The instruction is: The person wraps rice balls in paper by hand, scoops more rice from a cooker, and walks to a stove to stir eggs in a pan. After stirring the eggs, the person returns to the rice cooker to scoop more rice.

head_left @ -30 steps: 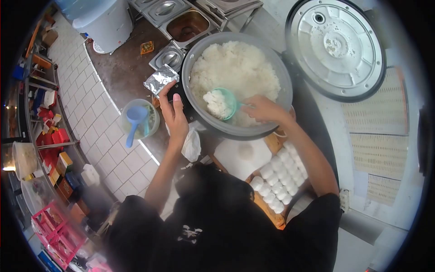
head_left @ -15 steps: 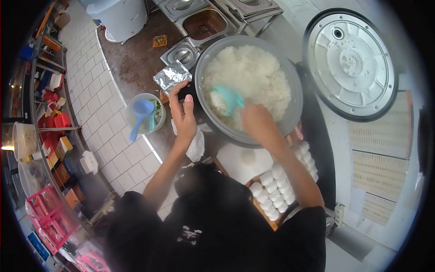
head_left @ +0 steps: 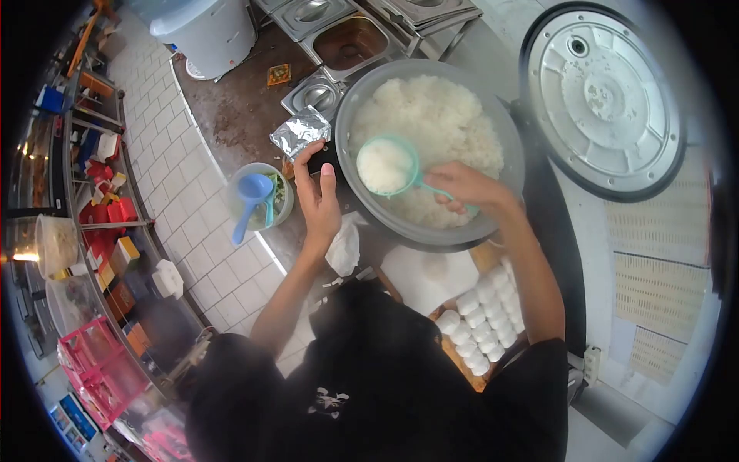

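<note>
A large grey rice cooker pot (head_left: 508,202) full of white cooked rice (head_left: 443,123) stands in front of me. My right hand (head_left: 467,187) grips the handle of a teal scoop (head_left: 387,165), which is level and filled with rice above the pot's near-left side. My left hand (head_left: 319,196) rests against the pot's left outer rim, fingers extended, holding nothing that I can see. A crumpled foil packet (head_left: 300,131) lies just beyond its fingertips.
The cooker's open lid (head_left: 603,96) stands at the right. Rows of white rice balls (head_left: 481,323) sit on a wooden board near my body beside a white sheet (head_left: 431,277). A bowl with a blue scoop (head_left: 258,196) stands left; steel containers (head_left: 346,38) lie behind.
The scoop, tilted down in the rice half a second ago, has turned face up and now carries a rounded load. My left hand stays at the rim.
</note>
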Motion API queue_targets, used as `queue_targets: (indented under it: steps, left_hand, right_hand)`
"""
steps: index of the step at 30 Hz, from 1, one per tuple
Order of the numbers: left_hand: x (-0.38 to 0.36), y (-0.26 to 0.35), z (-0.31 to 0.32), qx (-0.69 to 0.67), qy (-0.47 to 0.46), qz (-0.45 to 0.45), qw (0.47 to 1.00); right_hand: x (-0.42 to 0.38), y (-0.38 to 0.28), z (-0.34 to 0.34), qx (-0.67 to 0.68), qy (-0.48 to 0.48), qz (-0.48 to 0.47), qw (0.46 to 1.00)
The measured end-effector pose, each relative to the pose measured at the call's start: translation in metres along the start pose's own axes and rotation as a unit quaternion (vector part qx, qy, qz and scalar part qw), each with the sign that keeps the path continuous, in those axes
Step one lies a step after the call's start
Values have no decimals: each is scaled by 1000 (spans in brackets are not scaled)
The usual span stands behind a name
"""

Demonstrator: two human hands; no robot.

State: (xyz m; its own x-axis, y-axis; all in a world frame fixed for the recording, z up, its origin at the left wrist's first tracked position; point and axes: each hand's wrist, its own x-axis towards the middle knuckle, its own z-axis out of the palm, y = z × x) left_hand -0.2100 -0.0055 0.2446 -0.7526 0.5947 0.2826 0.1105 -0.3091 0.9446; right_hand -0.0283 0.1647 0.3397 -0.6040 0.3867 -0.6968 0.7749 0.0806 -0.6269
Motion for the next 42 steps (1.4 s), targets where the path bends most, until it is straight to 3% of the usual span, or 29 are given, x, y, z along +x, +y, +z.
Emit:
queue_targets:
  steps: [1,2,4,5,6,7,8,9,11,12,13,14,15,17,19,20,22,23,25,29,30,31,33,35,37,39,40,42]
  left_hand:
    - [1,-1,-1,11,2,22,1000]
    - [2,-5,-1,12,0,27,1000]
    - [0,-12,-4,44,-3,22,999]
    - [-2,-10,-5,48,-13,23,999]
    - [-1,-2,-3,62,-14,25,998]
    - [-2,7,-1,76,-18,25,997]
    - [-4,16,-2,136,-9,18,991]
    - [-11,22,-2,136,-34,8,990]
    - [-33,34,-3,197,62,161,965]
    - [-46,38,-10,146,-34,226,963]
    - [-59,42,-14,89,-123,290,945]
    - [-79,43,-6,3,-217,265,939]
    - [-101,48,6,-80,-307,236,919]
    - [-126,65,32,9,-533,122,837]
    - [-150,48,62,28,-671,72,737]
    - [-157,40,72,29,-680,77,728]
    - [-166,33,90,71,-766,134,625]
    - [-167,32,99,73,-774,137,614]
    - [-170,32,121,112,-806,102,572]
    - [-189,-14,153,103,-788,130,593]
    - [-195,-29,165,117,-806,53,578]
    - [-203,-47,175,116,-807,54,577]
    - [-218,-86,193,131,-799,15,587]
    - [-234,-124,209,154,-786,29,598]
    - [-246,-156,219,178,-775,41,605]
    - [-254,-177,227,215,-738,116,628]
    - [-256,-183,231,251,-730,168,612]
    - [-259,-194,237,286,-731,191,590]
  right_hand:
    - [9,11,-7,68,-64,-18,995]
    - [23,19,-11,69,-62,-23,995]
    - [38,30,-8,-198,49,-197,959]
    - [39,35,-1,-188,54,-198,960]
    - [36,31,8,-226,288,-306,879]
    - [28,28,17,-251,503,-381,734]
    - [8,31,22,-132,513,-363,767]
    - [-14,45,34,-123,524,-341,770]
    - [-64,82,58,-20,670,-248,699]
    - [-67,128,77,59,708,-205,673]
    - [-64,179,95,50,740,-133,657]
    - [-57,231,115,42,765,-63,639]
    - [-43,295,146,16,756,0,654]
    - [-8,370,197,4,752,66,656]
    - [5,392,229,-253,711,234,613]
    - [8,399,231,-243,715,241,609]
    - [8,398,241,-159,711,221,649]
    - [12,399,241,-147,714,228,646]
    - [17,407,237,-58,685,228,689]
    - [10,406,235,-42,724,202,658]
    - [14,413,242,-16,680,196,707]
    - [16,420,246,9,631,189,753]
    - [14,407,240,3,636,225,738]
    - [12,404,235,139,704,173,675]
    - [16,413,235,124,699,166,685]
    - [16,417,236,111,694,161,693]
    - [14,417,237,122,691,154,696]
    - [12,420,237,137,687,150,698]
